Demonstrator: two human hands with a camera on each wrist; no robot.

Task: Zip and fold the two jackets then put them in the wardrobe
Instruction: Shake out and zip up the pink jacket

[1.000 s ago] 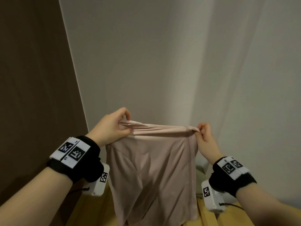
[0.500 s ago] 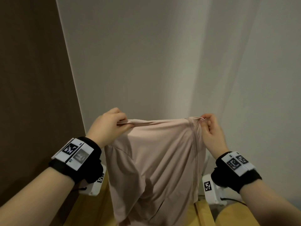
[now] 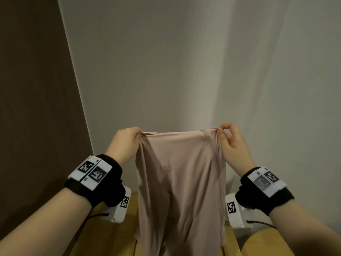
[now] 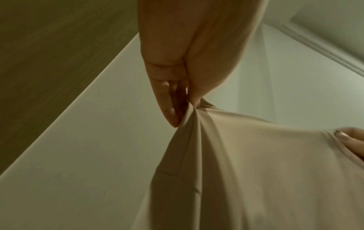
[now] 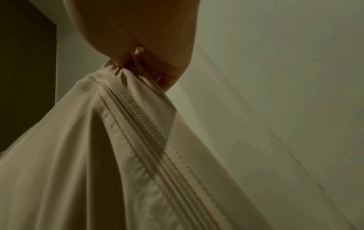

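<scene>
A: Since the earlier frames both hands are a little higher, and the pink jacket [image 3: 181, 182] hangs longer and narrower between them.

B: How do the fingers hold it?

A: The left hand [image 3: 124, 143], at 10 o'clock, pinches the top edge between thumb and curled fingers [image 4: 167, 107]. The right hand [image 3: 232, 143], at 2 o'clock, pinches the other top corner, just beside the zipper [image 5: 145, 123].

B: And farther away?

A: Below is a wooden surface [image 3: 118, 237]. Behind is a pale wall [image 3: 156, 71], with a brown panel [image 3: 36, 89] at 9 o'clock.
</scene>
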